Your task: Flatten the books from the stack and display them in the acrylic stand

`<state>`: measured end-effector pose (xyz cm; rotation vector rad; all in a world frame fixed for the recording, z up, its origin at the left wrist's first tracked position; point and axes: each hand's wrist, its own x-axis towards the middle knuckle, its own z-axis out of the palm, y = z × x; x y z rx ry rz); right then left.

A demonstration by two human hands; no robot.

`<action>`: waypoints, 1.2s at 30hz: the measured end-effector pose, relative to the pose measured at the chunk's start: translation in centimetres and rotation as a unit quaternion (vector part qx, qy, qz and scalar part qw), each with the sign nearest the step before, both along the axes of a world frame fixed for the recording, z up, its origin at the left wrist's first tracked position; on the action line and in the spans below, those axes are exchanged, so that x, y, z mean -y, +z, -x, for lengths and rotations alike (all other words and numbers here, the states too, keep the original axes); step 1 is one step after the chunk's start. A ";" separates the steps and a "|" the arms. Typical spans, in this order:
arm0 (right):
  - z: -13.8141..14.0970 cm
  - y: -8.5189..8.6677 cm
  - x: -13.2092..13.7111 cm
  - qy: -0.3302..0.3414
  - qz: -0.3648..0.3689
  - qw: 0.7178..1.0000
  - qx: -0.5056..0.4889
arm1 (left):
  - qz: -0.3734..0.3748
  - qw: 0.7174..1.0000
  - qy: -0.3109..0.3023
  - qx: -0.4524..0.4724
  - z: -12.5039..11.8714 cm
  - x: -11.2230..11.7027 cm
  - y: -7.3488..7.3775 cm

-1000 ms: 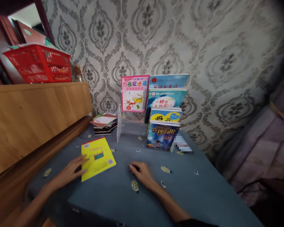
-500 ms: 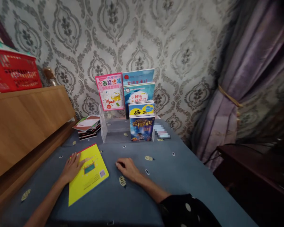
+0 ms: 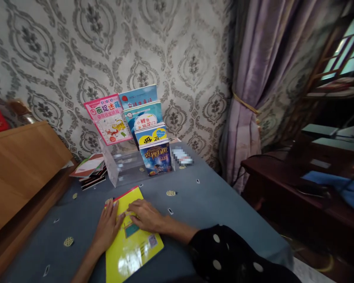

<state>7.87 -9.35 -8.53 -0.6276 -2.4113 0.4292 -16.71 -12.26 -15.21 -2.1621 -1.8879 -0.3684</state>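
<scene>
A thin yellow book [image 3: 132, 245] with a red spine edge lies flat on the blue-grey tablecloth [image 3: 200, 200] in front of me. My left hand [image 3: 108, 227] rests palm down on its left part, fingers stretched out. My right hand [image 3: 146, 216] lies across its upper middle, fingers curled loosely and pressing on the cover. A clear stepped book stand [image 3: 120, 167] behind holds a pink picture book [image 3: 109, 120] and a column of blue and yellow books [image 3: 152, 137].
A small stack of thin books [image 3: 90, 173] lies left of the stand. A wooden cabinet [image 3: 20, 165] runs along the left. A purple curtain [image 3: 247, 90] hangs at the right, with a dark wooden table [image 3: 297, 188] beyond the tablecloth's right edge.
The view has swung to the right. My right hand moved left from the bare cloth onto the yellow book. My left hand stays on the book's left side.
</scene>
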 end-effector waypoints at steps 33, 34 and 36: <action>-4.6 -2.7 -3.8 -0.113 -0.015 0.988 0.106 | -0.062 0.994 -0.066 0.056 -11.5 -4.7 2.8; -5.0 -2.6 -3.8 -0.121 -0.014 0.987 0.108 | -0.059 0.995 -0.065 0.054 -11.5 -4.7 2.9; -5.9 -2.4 -3.8 -0.137 -0.011 0.985 0.107 | -0.050 0.996 -0.057 0.055 -11.7 -4.6 3.1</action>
